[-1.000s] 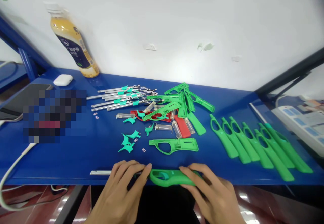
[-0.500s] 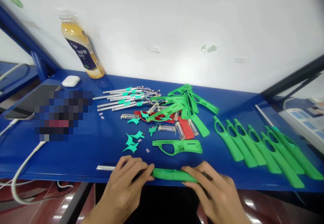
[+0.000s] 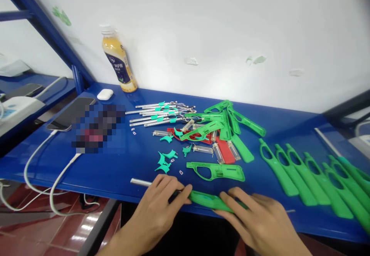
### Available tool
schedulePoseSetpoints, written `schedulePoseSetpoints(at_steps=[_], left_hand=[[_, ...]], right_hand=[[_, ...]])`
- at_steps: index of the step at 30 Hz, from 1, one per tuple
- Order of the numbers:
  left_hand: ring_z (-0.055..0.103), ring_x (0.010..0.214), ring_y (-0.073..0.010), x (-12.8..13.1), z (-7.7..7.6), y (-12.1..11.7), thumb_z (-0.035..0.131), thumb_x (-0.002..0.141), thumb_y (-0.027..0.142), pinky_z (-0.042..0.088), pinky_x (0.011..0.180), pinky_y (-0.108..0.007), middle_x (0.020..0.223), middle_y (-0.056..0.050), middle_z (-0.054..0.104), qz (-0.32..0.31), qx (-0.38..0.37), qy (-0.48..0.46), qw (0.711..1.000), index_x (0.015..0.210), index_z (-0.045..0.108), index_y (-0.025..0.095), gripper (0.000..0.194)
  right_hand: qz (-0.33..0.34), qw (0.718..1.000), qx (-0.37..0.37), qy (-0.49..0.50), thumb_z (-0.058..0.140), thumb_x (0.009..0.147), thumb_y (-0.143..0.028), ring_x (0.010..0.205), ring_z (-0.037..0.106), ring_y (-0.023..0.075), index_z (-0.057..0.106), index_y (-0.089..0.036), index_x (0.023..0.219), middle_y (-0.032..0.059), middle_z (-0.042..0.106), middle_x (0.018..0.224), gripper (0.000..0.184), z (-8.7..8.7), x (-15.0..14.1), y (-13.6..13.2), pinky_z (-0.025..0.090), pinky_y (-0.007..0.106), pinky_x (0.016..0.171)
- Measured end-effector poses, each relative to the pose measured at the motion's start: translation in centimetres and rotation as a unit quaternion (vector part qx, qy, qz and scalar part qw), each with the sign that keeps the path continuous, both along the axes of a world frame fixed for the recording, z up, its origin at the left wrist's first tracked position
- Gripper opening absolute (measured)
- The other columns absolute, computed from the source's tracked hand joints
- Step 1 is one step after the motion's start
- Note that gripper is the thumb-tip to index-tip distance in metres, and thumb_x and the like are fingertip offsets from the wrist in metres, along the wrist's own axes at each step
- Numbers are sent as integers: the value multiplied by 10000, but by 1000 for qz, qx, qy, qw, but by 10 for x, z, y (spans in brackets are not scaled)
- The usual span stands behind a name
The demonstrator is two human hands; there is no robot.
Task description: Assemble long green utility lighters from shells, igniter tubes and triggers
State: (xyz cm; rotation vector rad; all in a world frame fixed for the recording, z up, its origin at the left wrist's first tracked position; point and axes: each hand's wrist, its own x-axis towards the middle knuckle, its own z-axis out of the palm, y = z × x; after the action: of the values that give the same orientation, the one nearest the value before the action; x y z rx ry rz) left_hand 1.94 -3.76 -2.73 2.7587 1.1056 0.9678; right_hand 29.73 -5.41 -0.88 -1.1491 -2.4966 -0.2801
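Both hands grip one green lighter (image 3: 208, 201) with a long metal nozzle, level at the front edge of the blue table. My left hand (image 3: 162, 204) is closed round its nozzle end, and the metal tube (image 3: 140, 182) sticks out to the left. My right hand (image 3: 254, 213) pinches the handle end, and its fingers cover that end. Just beyond lies an open green shell half (image 3: 216, 171). Teal triggers (image 3: 163, 162) and tiny metal pieces (image 3: 181, 172) are scattered left of it.
Metal rods with wires (image 3: 158, 115) lie at the back. Beside them are a pile of green shell halves (image 3: 225, 119), a red shell (image 3: 225, 150) and clear tanks (image 3: 202, 149). Green lighter bodies (image 3: 309, 179) line the right. A juice bottle (image 3: 120, 63), white case (image 3: 105, 94) and phone (image 3: 71, 113) stand left.
The view has swung left, so the things on the table appear further right. Both hands keep hold of the lighter, which now tilts slightly more, its right end lower in view.
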Motion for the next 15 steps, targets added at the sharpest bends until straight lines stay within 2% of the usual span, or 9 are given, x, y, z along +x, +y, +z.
schedulePoseSetpoints(at_steps=[4,8,12,15], left_hand=[[578,977,-237,0,1,3,513,1038,95,539,832,-418,1090,-101,659,1,-26,46,999,1475,551,130,440],[605,1005,-239,1,-1,5,519,1052,137,531,852,-421,1089,-100,672,-22,-18,38,999,1333,641,113,308],[597,856,-179,3,-5,11,508,1019,41,488,729,-353,941,-56,668,-48,-2,7,999,1224,671,86,266],[589,820,-172,5,-5,14,529,1009,39,465,687,-343,899,-47,663,-54,4,0,999,1198,675,69,241]], right_hand=[[38,998,38,10,490,1120,-288,647,702,113,710,-155,1093,-16,767,851,259,1,2,0,446,307,601],[62,997,34,15,554,1096,-244,598,660,82,716,-114,1113,-23,765,846,209,-1,-1,0,418,299,565],[61,997,36,21,601,1076,-249,566,628,71,721,-98,1133,-19,773,864,202,-6,-3,2,396,299,528],[59,997,37,21,596,1078,-253,560,621,68,723,-103,1146,-23,771,861,208,-7,-1,2,401,298,524]])
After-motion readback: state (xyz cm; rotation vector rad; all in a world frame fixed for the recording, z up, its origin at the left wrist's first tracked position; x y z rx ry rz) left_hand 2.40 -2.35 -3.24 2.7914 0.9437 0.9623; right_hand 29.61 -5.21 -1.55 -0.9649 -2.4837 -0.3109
